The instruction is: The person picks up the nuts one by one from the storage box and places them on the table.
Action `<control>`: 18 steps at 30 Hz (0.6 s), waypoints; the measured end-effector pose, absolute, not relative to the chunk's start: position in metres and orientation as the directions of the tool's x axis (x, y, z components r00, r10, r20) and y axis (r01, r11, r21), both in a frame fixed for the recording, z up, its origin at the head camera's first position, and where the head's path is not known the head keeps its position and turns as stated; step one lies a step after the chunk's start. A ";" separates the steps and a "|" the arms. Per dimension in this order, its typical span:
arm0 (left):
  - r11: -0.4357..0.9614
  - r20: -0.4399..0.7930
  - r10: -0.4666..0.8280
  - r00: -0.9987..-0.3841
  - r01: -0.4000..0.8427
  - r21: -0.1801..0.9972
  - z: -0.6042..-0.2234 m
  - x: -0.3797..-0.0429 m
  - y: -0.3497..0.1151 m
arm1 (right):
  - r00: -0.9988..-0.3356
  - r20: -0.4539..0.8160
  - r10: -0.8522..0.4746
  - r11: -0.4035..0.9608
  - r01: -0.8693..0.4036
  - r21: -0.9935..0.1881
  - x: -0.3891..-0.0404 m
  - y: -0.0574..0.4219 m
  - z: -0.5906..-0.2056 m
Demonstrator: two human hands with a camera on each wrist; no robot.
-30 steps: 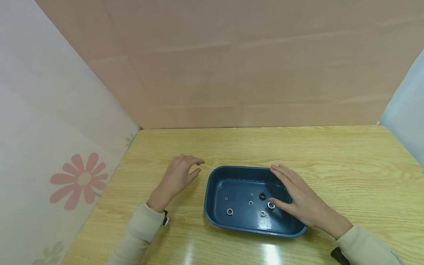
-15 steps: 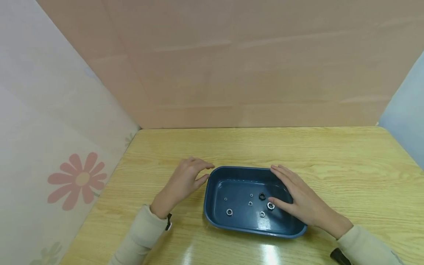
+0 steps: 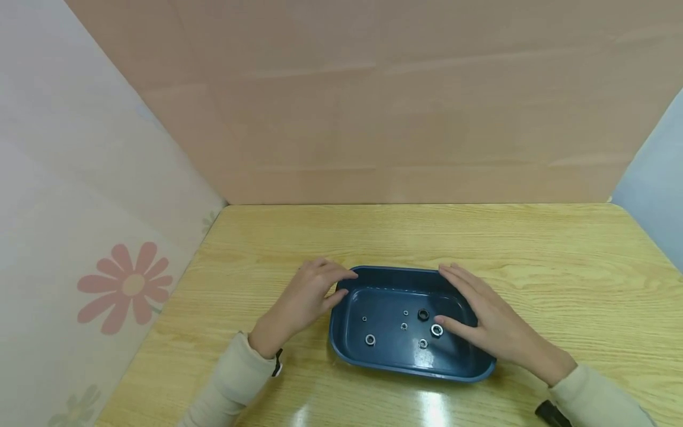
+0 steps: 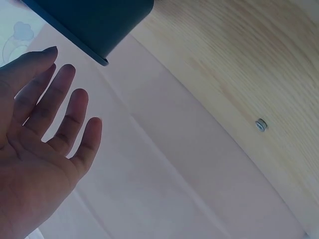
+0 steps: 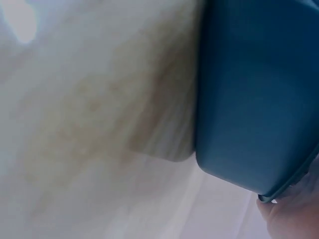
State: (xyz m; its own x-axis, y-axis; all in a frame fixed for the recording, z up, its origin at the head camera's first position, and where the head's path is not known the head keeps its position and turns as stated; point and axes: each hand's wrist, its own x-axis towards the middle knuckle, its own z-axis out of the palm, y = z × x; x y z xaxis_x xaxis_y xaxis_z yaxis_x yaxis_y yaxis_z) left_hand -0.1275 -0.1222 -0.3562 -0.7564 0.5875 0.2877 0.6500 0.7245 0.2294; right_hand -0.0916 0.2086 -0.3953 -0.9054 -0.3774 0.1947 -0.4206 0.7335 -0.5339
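Note:
A dark blue plastic bin [image 3: 411,376] sits on the wooden table in the head view. Inside lie several metal hex nuts of different sizes, among them a black nut [image 3: 423,315], a large silver nut [image 3: 436,330] and another silver nut [image 3: 370,340]. My left hand [image 3: 309,295], fingers loosely bent and apart from the thumb, is at the bin's back left corner; the left wrist view shows nothing held. My right hand [image 3: 488,320] lies over the right end, fingers straight along the rim, thumb reaching over the inside near the large silver nut.
In the left wrist view a small silver piece [image 4: 261,124] lies on the wood outside the bin; I cannot find it in the head view. A pinkish wall covering [image 3: 400,118] rises behind the table, and a flowered white wall [image 3: 107,207] stands at left.
My left hand has moved right, from beside the bin to its back left corner. My right hand and the nuts stay nearly where they were.

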 end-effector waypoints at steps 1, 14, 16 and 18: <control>0.727 0.279 0.586 -0.761 0.645 0.234 -0.356 -0.127 -0.121 | -0.903 0.199 -0.382 0.734 -0.427 -0.528 -0.091 0.209 -0.396; 0.702 0.201 0.615 -0.763 0.645 0.300 -0.361 -0.122 -0.111 | -0.908 0.157 -0.389 0.740 -0.409 -0.534 -0.087 0.216 -0.399; 0.698 0.192 0.621 -0.760 0.648 0.305 -0.362 -0.122 -0.110 | -0.906 0.161 -0.392 0.742 -0.415 -0.527 -0.087 0.216 -0.400; 0.695 0.186 0.628 -0.755 0.653 0.302 -0.364 -0.122 -0.108 | -0.903 0.169 -0.395 0.747 -0.422 -0.514 -0.087 0.216 -0.401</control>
State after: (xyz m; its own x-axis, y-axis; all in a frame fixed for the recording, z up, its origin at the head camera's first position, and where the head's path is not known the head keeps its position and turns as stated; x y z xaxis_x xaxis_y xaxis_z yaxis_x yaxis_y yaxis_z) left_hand -0.1217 -0.1082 -0.3637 -0.7552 0.6284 0.1862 0.6526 0.6948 0.3022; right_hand -0.0873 0.2159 -0.4008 -0.9033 -0.3945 0.1685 -0.4221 0.7468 -0.5140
